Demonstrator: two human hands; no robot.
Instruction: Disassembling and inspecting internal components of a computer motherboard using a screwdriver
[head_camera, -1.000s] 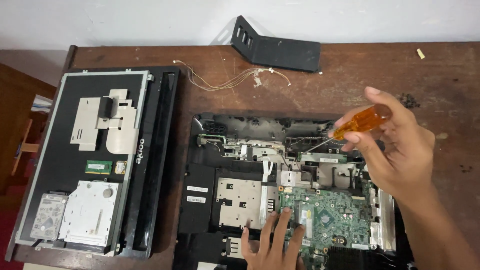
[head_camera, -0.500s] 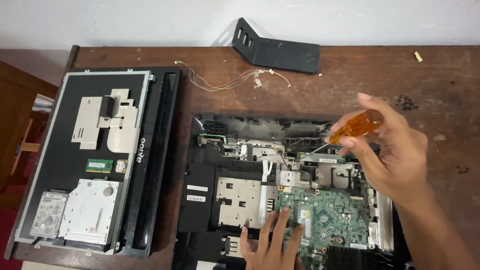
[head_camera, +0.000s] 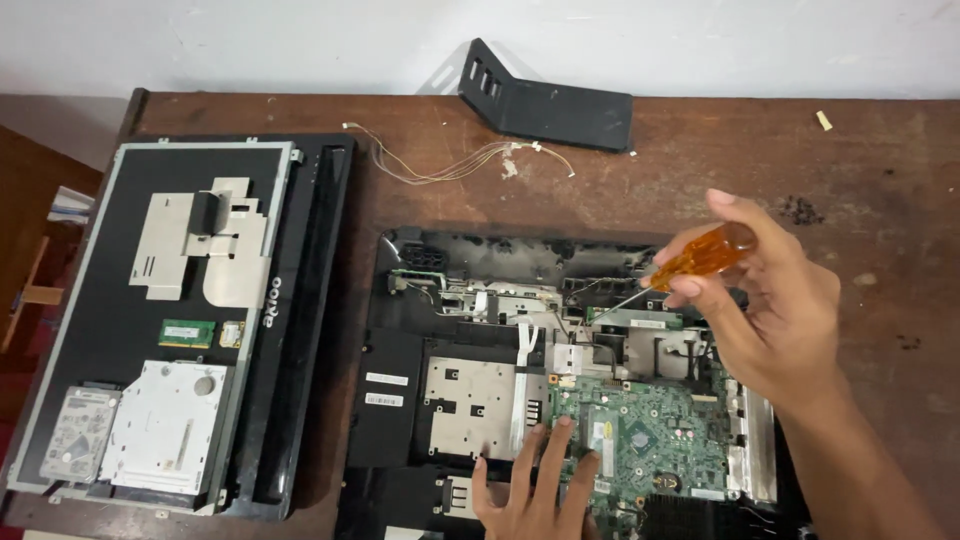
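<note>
Over the opened laptop base (head_camera: 520, 330) my right hand (head_camera: 775, 310) holds a screwdriver with an orange handle (head_camera: 705, 255), fingers closed around it, and its thin shaft slopes down and left, with the tip near the metal bracket at the back of the base, just above the green circuit board (head_camera: 650, 440). Compared with a second ago, this hand has come a little lower and toward me, and the handle is now tilted more flat; the tip stays at almost the same place, so I judge that I am turning or seating the tool on one screw there, though the screw itself is too small to see. My left hand (head_camera: 530, 490) holds nothing: it lies flat with fingers spread on the lower edge of the circuit board and the silver shield plate (head_camera: 470, 405), and it has not moved.

Farther left on the tabletop (head_camera: 880, 160) lies the removed dark panel (head_camera: 170, 320), with a small green memory stick (head_camera: 187, 333), a silver hard drive (head_camera: 80, 435) and a flat drive unit on it. Behind the base lie loose thin wires (head_camera: 450, 165), and a black angled plastic piece (head_camera: 545, 100) rests near the wall.
</note>
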